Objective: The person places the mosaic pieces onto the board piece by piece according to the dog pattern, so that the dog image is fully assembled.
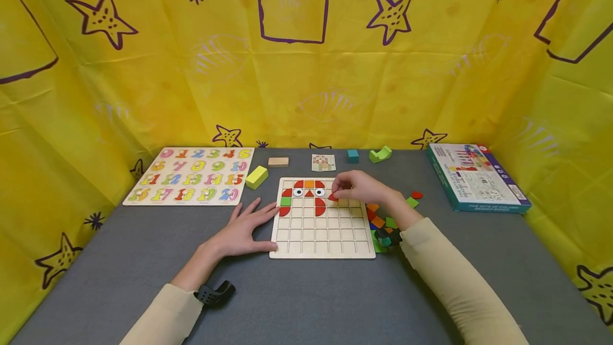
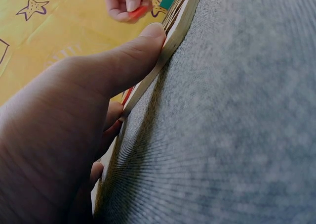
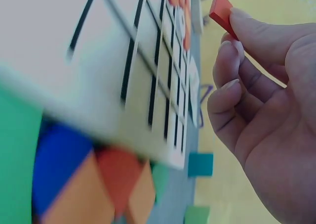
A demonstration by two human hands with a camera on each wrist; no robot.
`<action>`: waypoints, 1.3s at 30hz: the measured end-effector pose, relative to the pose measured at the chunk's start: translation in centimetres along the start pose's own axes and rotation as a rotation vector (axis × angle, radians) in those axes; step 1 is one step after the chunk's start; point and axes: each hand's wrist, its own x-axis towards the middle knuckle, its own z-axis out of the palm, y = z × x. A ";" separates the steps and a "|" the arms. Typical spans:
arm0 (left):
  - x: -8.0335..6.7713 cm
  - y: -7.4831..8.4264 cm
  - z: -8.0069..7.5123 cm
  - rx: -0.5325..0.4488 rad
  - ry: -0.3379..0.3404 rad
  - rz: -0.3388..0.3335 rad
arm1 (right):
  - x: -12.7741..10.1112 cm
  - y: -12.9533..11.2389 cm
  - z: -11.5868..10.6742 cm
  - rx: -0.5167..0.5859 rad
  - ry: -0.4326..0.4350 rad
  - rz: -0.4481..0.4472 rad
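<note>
A pale wooden grid board [image 1: 311, 236] lies on the table, with red quarter-round tiles, an orange square, a green square [image 1: 286, 201] and two eye tiles [image 1: 319, 192] in its upper left cells. My right hand [image 1: 361, 188] is above the board's upper right part and pinches a red tile [image 3: 223, 12] between thumb and forefinger. My left hand [image 1: 244, 230] rests at the board's left edge with fingers spread; in the left wrist view its thumb [image 2: 133, 56] touches the board's rim.
Loose coloured tiles [image 1: 378, 222] lie right of the board, partly under the right wrist. Behind it are a picture card [image 1: 323, 162] and several blocks, one teal [image 1: 353, 156]. A number puzzle [image 1: 191, 177] lies left, a game box [image 1: 479, 177] right.
</note>
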 end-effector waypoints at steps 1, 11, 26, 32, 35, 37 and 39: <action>0.0 0.0 0.0 0.001 0.002 0.000 | 0.3 -0.2 0.2 0.001 -0.003 -0.008; 0.0 -0.1 0.1 -0.001 0.003 0.003 | 3.4 -1.9 2.4 -0.016 -0.022 -0.043; -0.1 0.0 0.1 -0.011 -0.004 -0.012 | 6.6 -3.0 5.0 -0.075 -0.046 -0.019; 0.1 0.1 0.1 -0.012 -0.005 -0.006 | 7.1 -3.4 5.3 -0.105 -0.059 -0.009; 0.1 0.0 0.1 -0.014 -0.007 -0.008 | 7.2 -3.4 5.4 -0.121 -0.063 -0.009; 0.1 0.0 0.1 -0.012 -0.008 -0.010 | 7.3 -3.4 5.5 -0.141 -0.067 -0.013; 0.0 0.0 0.1 -0.011 -0.010 -0.014 | 7.3 -3.4 5.7 -0.154 -0.070 -0.006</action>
